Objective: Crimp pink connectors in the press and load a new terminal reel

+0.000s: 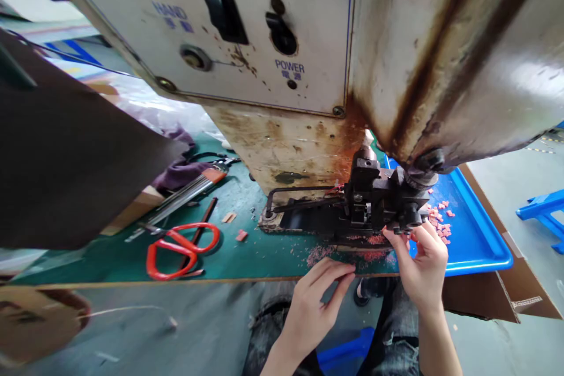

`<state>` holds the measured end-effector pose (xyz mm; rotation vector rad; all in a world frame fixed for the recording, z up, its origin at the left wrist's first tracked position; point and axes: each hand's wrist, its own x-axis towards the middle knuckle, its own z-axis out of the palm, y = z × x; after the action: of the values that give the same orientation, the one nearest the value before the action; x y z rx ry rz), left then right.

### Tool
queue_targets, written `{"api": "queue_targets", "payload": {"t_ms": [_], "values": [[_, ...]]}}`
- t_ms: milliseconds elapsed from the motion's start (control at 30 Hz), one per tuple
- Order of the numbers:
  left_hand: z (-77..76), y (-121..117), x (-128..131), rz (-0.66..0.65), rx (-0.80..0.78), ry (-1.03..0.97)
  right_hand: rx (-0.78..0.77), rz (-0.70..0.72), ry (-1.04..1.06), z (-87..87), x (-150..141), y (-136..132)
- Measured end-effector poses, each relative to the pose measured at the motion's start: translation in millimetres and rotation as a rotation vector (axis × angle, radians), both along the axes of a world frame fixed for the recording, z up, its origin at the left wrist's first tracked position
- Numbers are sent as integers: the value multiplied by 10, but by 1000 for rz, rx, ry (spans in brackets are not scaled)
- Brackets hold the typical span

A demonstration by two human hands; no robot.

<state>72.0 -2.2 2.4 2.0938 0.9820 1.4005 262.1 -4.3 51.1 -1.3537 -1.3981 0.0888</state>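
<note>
My left hand (314, 301) is at the front edge of the green tabletop, thumb and fingertips pinched together; whatever lies between them is too small to make out. My right hand (420, 261) reaches under the black metal tooling (383, 194) of a worn bench machine (286, 147). Its thumb and forefinger are closed at the tooling's lower right side, and the tips are partly hidden there. Pink crumbs (321, 254) lie scattered below the tooling, between my two hands. Small pink pieces (440, 220) are in the blue tray (480, 235) beside my right hand.
Red-handled scissors (183, 247) lie on the green tabletop (247, 258) at left, near a single pink piece (241, 235) and a purple cloth (180, 170). The machine's switch panel (247, 29) hangs overhead. Cardboard (480, 294) stands around the tray, and a blue stool (544, 211) is at right.
</note>
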Motion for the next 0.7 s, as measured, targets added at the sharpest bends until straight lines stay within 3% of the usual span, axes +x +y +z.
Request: {"api": "queue_targets", "payload": {"t_ms": [200, 700], "values": [[-1, 1, 10, -9, 19, 13, 43, -29, 20, -85, -62, 5], [-27, 26, 38, 13, 51, 45, 16, 42, -54, 50, 2, 86]]}}
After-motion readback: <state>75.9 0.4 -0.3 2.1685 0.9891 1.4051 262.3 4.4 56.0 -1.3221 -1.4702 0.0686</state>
